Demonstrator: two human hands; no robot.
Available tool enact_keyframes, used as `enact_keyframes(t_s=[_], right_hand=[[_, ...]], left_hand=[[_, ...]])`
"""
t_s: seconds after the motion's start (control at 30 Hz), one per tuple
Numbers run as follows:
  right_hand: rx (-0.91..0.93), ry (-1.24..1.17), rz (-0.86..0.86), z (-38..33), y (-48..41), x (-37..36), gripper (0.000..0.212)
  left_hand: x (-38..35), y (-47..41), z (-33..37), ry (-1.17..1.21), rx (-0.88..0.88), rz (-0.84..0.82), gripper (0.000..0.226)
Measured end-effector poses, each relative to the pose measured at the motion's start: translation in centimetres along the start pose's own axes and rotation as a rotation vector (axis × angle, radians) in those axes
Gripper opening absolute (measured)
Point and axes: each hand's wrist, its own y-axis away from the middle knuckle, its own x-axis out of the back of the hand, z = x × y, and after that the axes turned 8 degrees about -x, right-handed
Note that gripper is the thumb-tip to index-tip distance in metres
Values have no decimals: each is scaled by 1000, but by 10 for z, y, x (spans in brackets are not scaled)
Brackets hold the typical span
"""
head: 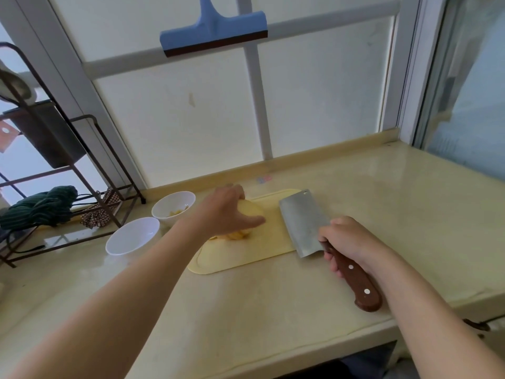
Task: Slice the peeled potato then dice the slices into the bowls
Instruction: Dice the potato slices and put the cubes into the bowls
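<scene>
On the cream surface lies a pale yellow cutting board, and the peeled potato sits on its far left part. The left hand covers the potato from above, its fingers curled over the far side and the thumb stretched along the near side, so that it holds the potato down on the board. Just in front of that hand, partly under it, is a small heap of cut potato pieces on the board. The right hand grips a cleaver by its brown riveted wooden handle, with the fingers wrapped tightly round the handle right behind the blade. The broad steel blade faces up toward the camera and lies over the right edge of the board, beside the potato and apart from it; whether it touches the board cannot be told. Left of the board stand two white bowls close together: the far bowl has yellow potato bits in it, and the near bowl sits just in front of it. Further left a dark metal rack stands on the surface, with a green cloth on its low shelf. A blue squeegee hangs against the frosted window behind.
</scene>
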Motion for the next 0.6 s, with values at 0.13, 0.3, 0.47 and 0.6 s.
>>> enact_keyframes(t_s=[0.13,0.3,0.47,0.6], right_hand=[[11,-14,-3,-1,1,1,9],[4,-43,3,1,2,4,11],[-48,-94,13,-3,-3,14,8],[-58,-21,36,-5,-8,24,8]], left_hand=[[-28,16,40,63,-51,-16,68],[-47,2,48,107,4,4,67],[-65,-10,60,59,28,42,63],[-79,-19,65,45,95,44,64]])
